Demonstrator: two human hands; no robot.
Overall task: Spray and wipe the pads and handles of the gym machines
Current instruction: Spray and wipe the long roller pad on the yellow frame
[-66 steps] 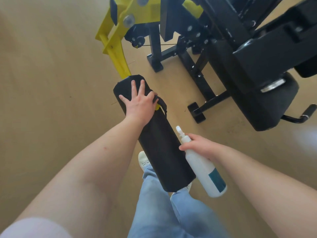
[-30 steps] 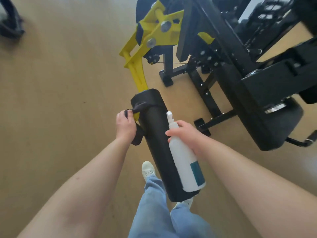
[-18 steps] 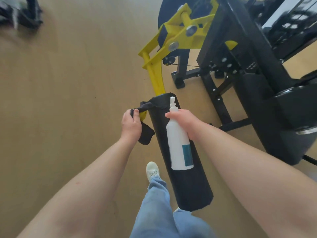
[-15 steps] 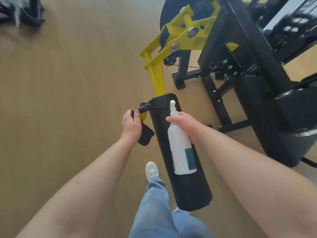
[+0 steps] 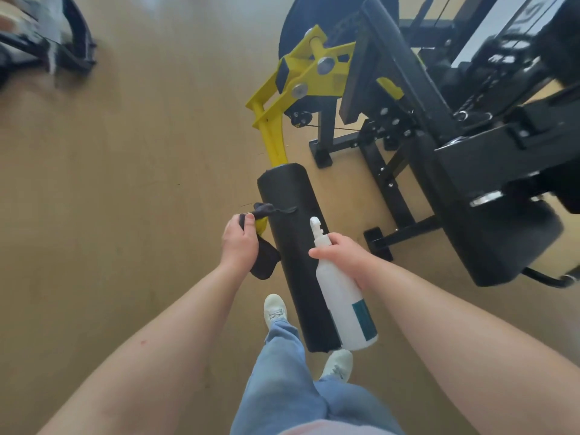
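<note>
A long black roller pad (image 5: 290, 246) on a yellow lever arm (image 5: 276, 133) runs from the centre down toward my feet. My left hand (image 5: 240, 243) grips a dark cloth (image 5: 263, 262) just left of the pad; one end of the cloth drapes over the pad's top. My right hand (image 5: 340, 255) holds a white spray bottle (image 5: 343, 296) with a teal label by its neck, over the pad's right side, nozzle pointing up the pad.
The black machine frame and its seat pad (image 5: 502, 233) fill the right side, with floor feet (image 5: 378, 243) close to the roller. Another dark machine base (image 5: 62, 42) sits at top left. Tan floor (image 5: 125, 199) spreads to the left. My shoes (image 5: 276, 309) stand below the pad.
My left hand left the top of the pad and moved to its left side, gripping the cloth. My right hand brought the bottle from beside the pad to over it.
</note>
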